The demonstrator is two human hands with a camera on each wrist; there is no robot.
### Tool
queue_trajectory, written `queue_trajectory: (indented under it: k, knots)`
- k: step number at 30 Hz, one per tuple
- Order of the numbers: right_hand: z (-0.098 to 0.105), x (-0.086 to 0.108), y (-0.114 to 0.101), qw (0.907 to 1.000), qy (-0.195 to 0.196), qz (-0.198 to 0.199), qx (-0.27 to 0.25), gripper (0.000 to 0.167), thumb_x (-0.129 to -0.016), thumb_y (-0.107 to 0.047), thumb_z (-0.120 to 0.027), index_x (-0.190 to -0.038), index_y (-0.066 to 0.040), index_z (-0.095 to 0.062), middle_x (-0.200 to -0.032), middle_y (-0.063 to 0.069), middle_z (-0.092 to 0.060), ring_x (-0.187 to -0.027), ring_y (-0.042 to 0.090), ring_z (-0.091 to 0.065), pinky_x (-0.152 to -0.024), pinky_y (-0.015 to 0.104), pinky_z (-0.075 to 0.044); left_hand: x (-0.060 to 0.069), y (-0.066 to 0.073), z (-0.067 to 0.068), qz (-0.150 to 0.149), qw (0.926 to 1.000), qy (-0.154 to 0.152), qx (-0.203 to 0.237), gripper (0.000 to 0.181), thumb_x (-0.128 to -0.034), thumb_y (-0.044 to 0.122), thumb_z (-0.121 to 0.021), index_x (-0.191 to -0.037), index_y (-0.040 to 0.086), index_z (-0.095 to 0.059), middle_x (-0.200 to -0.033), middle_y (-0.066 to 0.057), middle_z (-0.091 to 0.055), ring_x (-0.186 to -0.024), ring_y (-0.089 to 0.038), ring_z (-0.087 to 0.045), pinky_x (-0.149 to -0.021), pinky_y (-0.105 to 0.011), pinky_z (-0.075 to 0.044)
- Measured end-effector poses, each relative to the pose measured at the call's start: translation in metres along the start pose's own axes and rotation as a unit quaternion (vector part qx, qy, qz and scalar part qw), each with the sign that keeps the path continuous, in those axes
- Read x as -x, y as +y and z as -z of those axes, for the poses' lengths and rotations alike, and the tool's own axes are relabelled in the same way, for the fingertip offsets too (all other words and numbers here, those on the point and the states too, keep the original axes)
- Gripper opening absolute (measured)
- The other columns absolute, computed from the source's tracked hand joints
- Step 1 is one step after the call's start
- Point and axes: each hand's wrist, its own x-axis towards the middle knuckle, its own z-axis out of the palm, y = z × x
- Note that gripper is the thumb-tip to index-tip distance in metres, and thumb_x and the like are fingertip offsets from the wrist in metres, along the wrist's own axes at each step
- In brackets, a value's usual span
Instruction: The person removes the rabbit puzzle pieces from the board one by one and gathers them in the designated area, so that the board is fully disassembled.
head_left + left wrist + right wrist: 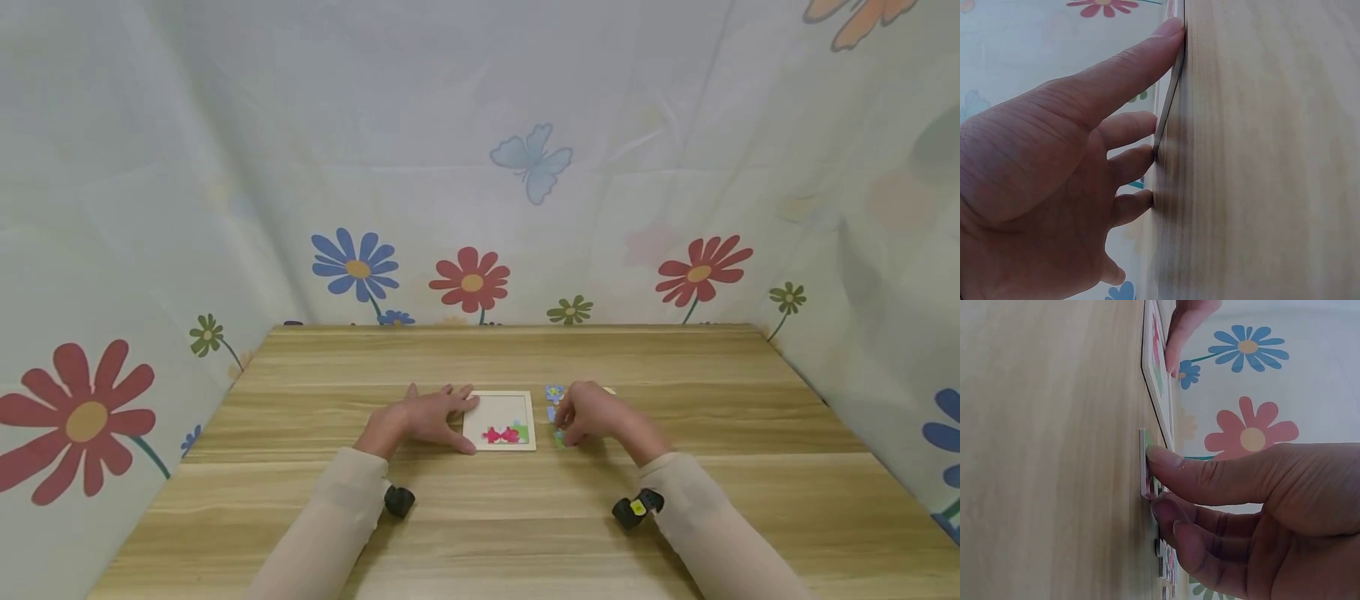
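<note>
A square white puzzle tray (495, 410) with a pale rim lies flat on the table. Along its lower right sit joined puzzle pieces (501, 435) in red and green. My left hand (429, 417) rests at the tray's left side, fingers spread, thumb (1163, 39) on the near corner. Right of the tray, my right hand (596, 412) pinches a greenish puzzle piece (1145, 465) at table level between thumb and bent fingers. That hand partly hides the loose pieces around it, including a blue one (554, 392) with a yellow spot.
The wood-grained table (480, 517) extends around both hands. Behind it and at its sides hangs a pale cloth (405, 150) printed with flowers and butterflies. More loose pieces (1168, 559) lie beyond the right fingers.
</note>
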Motion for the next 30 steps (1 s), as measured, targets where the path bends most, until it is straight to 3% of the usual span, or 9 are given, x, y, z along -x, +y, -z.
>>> queue_trajectory:
  k: [16, 22, 30]
  knots:
    - [0.0, 0.0, -0.001, 0.9997, 0.007, 0.016, -0.015, 0.014, -0.077, 0.003, -0.081, -0.09, 0.001, -0.076, -0.073, 0.003, -0.069, -0.061, 0.01, -0.063, -0.055, 0.023, -0.05, 0.001, 0.0, 0.001, -0.004, 1.0, 0.001, -0.003, 0.092, -0.0818, 0.059, -0.075, -0.156, 0.021, -0.037, -0.166, 0.0, -0.02, -0.152, -0.03, -0.011, -0.111, -0.072, 0.007]
    - [0.007, 0.002, -0.001, 0.9992, 0.04, 0.004, 0.0, 0.012, -0.083, -0.002, -0.078, -0.094, -0.001, -0.077, -0.076, 0.001, -0.066, -0.066, 0.012, -0.058, -0.06, 0.027, -0.05, 0.002, 0.0, 0.0, -0.004, 1.0, 0.001, -0.002, 0.092, -0.0815, 0.059, -0.075, -0.156, 0.022, -0.037, -0.166, 0.0, -0.02, -0.152, -0.03, -0.011, -0.111, -0.072, 0.007]
    - [0.002, -0.006, -0.017, 0.9984, 0.039, 0.04, 0.005, 0.013, -0.084, -0.002, -0.077, -0.097, 0.001, -0.077, -0.079, 0.0, -0.067, -0.072, 0.012, -0.058, -0.067, 0.029, -0.051, 0.002, -0.001, 0.0, -0.004, 1.0, 0.002, -0.006, 0.092, -0.0818, 0.06, -0.074, -0.156, 0.023, -0.037, -0.166, 0.002, -0.019, -0.152, -0.029, -0.011, -0.111, -0.071, 0.007]
